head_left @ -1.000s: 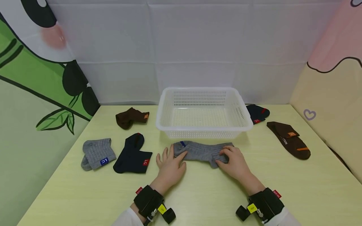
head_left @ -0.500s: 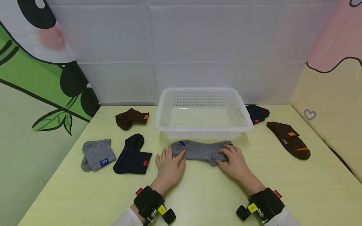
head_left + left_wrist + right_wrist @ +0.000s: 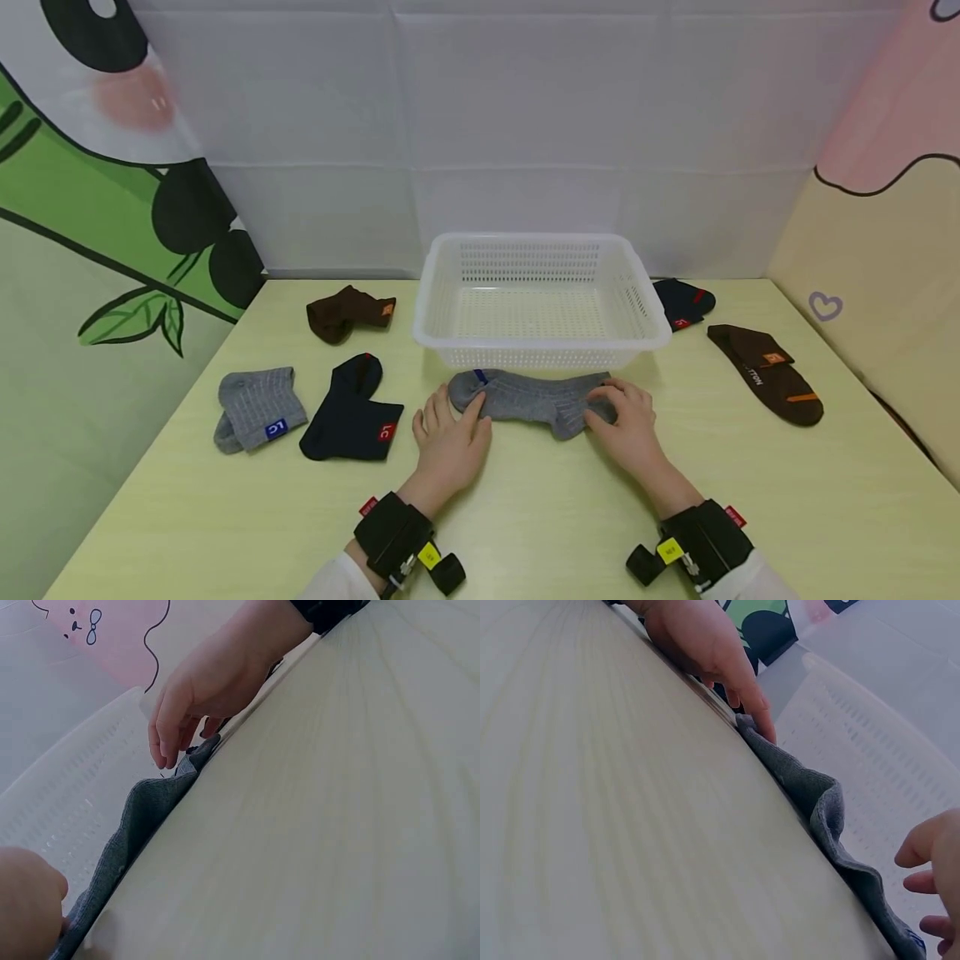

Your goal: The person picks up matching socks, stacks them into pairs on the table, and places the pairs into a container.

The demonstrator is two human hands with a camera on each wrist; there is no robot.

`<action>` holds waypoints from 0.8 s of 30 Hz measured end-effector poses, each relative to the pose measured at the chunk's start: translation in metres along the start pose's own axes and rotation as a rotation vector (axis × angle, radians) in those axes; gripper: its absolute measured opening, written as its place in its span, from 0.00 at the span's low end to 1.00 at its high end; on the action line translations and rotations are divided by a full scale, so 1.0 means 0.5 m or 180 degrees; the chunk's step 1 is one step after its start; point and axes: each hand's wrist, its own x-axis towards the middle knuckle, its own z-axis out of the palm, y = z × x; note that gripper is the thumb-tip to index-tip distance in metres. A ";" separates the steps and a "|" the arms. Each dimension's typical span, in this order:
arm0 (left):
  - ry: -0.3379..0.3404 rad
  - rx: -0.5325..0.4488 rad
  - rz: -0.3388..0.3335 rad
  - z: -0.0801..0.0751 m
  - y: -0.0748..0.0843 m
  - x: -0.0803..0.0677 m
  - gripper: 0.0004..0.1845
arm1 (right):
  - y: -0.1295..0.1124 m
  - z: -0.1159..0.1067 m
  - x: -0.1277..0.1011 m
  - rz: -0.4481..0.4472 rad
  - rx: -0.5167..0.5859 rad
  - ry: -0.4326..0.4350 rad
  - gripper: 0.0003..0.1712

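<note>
A grey sock (image 3: 534, 400) lay stretched flat on the pale yellow worktop (image 3: 525, 517), just in front of the near wall of a white plastic basket (image 3: 540, 333), its length running left to right; a small blue mark showed near its left end. The left hand (image 3: 448, 440) rested at that left end, palm down, its fingers (image 3: 474, 410) fairly straight and lying on the fabric rather than clasping it; the right wrist view showed the same fingertips pressing the sock's edge against the worktop. The right hand (image 3: 628, 427) sat at the sock's right end, its fingers (image 3: 609, 398) bent over the fabric; whether they pinched it or merely pressed on it could not be told from any view. Both wrists wore black straps with yellow tags.

To the left of the hands lay a dark navy sock (image 3: 351, 410) with a red label, and beyond it a folded grey sock (image 3: 257, 408) with a blue label; a brown sock (image 3: 347, 312) lay farther back, left of the basket. On the right, a long brown sock (image 3: 767, 372) lay well apart from the hands; another navy sock (image 3: 682, 302) sat just beside the basket's right wall.
</note>
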 end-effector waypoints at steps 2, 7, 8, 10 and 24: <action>0.0061 -0.0047 0.0010 0.001 0.000 0.001 0.24 | -0.002 -0.001 0.000 0.0067 0.0054 0.0048 0.12; 0.0199 -0.0197 -0.0040 0.003 0.000 0.003 0.26 | -0.003 -0.003 0.000 0.0146 0.0089 0.0061 0.11; 0.0220 -0.0235 -0.0053 0.003 0.001 0.004 0.27 | -0.003 -0.003 0.000 0.0155 0.0090 0.0057 0.11; 0.0240 -0.0295 -0.0066 0.000 0.002 0.005 0.27 | -0.004 -0.002 0.001 0.0167 0.0118 0.0054 0.11; 0.0863 -0.0506 0.0225 -0.114 -0.006 0.022 0.25 | -0.002 -0.002 0.003 0.0160 0.0173 0.0054 0.11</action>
